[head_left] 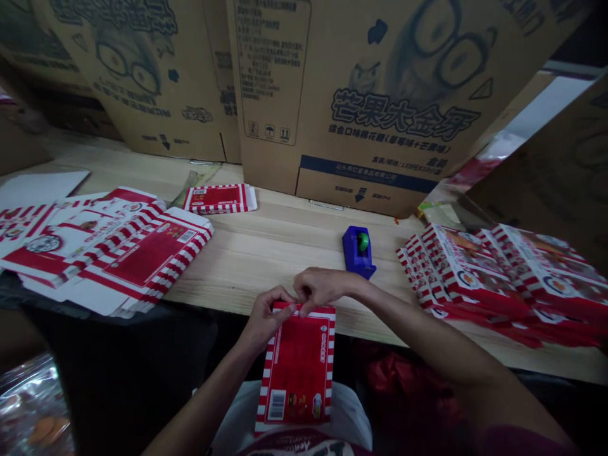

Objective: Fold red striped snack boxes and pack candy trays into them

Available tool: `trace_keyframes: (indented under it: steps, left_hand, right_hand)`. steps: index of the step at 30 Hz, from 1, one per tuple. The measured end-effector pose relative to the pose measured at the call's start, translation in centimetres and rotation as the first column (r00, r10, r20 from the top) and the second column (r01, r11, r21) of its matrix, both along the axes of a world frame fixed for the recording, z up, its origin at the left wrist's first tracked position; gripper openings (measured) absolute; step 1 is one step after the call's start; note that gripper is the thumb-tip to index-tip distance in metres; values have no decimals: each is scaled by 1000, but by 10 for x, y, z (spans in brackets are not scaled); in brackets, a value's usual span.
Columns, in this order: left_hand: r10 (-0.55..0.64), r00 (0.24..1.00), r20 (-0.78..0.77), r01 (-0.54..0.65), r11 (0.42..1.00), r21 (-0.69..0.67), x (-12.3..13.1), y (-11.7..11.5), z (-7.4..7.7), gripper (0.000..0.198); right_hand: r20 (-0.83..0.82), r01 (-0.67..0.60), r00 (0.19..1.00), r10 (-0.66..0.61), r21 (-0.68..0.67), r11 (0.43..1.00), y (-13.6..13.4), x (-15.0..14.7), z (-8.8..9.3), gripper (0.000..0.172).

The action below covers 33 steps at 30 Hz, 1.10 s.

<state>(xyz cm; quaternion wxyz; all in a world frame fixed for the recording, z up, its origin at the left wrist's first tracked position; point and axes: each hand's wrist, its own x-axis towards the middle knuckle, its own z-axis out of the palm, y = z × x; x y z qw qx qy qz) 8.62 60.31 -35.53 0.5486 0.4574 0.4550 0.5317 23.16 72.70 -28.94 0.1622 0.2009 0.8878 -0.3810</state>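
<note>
A red box with red-and-white striped edges (304,361) lies against my lap, its barcode end toward me. At its far end my left hand (270,313) pinches the top edge near the left corner. My right hand (316,288) is bent over the same edge, fingers curled and pressed at the middle of the flap. The two hands touch or nearly touch there. Whether a small piece such as tape sits under the right fingertips is hidden. Beyond the right wrist, a blue tape dispenser (357,253) with a green core stands on the wooden table (256,253).
Flat striped cartons (142,253) are piled at the left. One small striped box (221,198) lies behind them. Several finished-looking boxes (479,266) are stacked at the right. Large brown cardboard cartons (270,152) wall off the back. A clear plastic bag (38,405) is at lower left.
</note>
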Motion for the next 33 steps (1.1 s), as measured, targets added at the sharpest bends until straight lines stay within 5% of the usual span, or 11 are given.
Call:
trace_keyframes:
  steps: [2,5,8,10,13,17,22,24,27,31,33]
  left_hand:
    - [2,1000,9,-2,1000,-5,-1,-1,-2,13]
    - [-27,1000,-2,27,999,39,-2,-4,0,11]
    - [-45,998,-50,51,992,118,-2,-6,9,11]
    - [-43,997,-66,52,989,140,-1,-9,14,10]
    - [-38,996,-77,50,985,164,-1,-11,19,9]
    - [-32,994,-101,50,981,187,-5,-13,19,8]
    - [13,997,-70,-2,987,161,0,-14,18,12]
    - [43,997,-58,-34,988,153,8,-12,14,15]
    - [61,996,-72,-52,990,132,10,-4,6,19]
    - [-115,963,-245,152,979,134,-33,-2,14,33]
    - [71,921,-382,-12,988,154,-72,3,27,48]
  right_hand:
    - [-57,154,986,-155,-28,988,-6,7,-4,37]
    - [-74,337,921,-384,-344,876,-13,21,-14,49]
    - [55,377,860,-508,-740,557,-23,31,-29,41]
    - [111,382,798,-593,-854,354,-31,33,-38,41]
    - [124,379,731,-671,-891,249,-40,33,-47,44]
    - [90,381,756,-648,-866,324,-33,33,-42,40]
    - [-261,325,848,-461,-431,842,-25,33,-8,36]
    - [-297,259,910,-288,-135,956,-31,33,2,25]
    - [-275,243,941,-197,145,959,-35,33,3,12]
    - [-142,156,979,-148,50,986,-27,31,8,20]
    - [-158,182,972,-177,21,983,-27,41,25,25]
